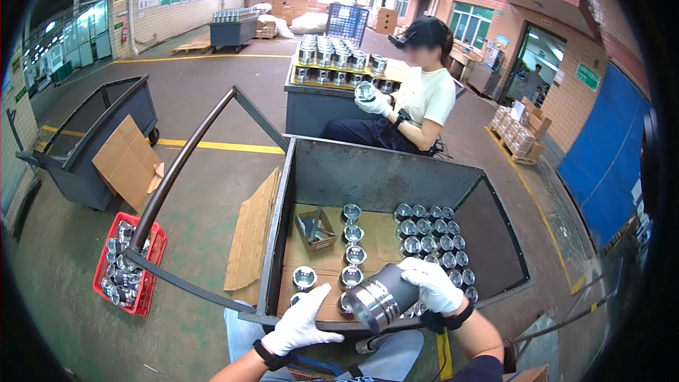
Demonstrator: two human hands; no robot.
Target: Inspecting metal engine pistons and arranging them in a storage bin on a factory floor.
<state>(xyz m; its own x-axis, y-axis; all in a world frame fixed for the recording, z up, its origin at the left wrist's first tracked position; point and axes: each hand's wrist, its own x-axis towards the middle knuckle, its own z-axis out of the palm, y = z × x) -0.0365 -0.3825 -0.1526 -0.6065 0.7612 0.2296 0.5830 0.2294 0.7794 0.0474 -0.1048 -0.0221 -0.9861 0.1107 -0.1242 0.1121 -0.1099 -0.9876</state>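
My right hand [433, 284], in a white glove, is closed around a large piston [385, 298] with a dark coated skirt and shiny ring grooves. The piston is tilted, its grooved end toward the lower left. My left hand [304, 324], also gloved, is open with thumb and fingers apart, left of the piston and not touching it. Both hands are over the near side of a grey metal cart [339, 159]. Inside, several pistons stand in a column [354, 255] on cardboard, and one piston [304, 279] stands left of them. A tighter block of pistons [428, 230] fills the right part.
A small cardboard box [316, 230] with flat pieces sits in the cart. On the left are a bent handle bar [185, 163], a red crate [157, 269] of metal parts and another cart [78, 170]. Across from me a seated co-worker [424, 92] holds a piston beside a loaded cart.
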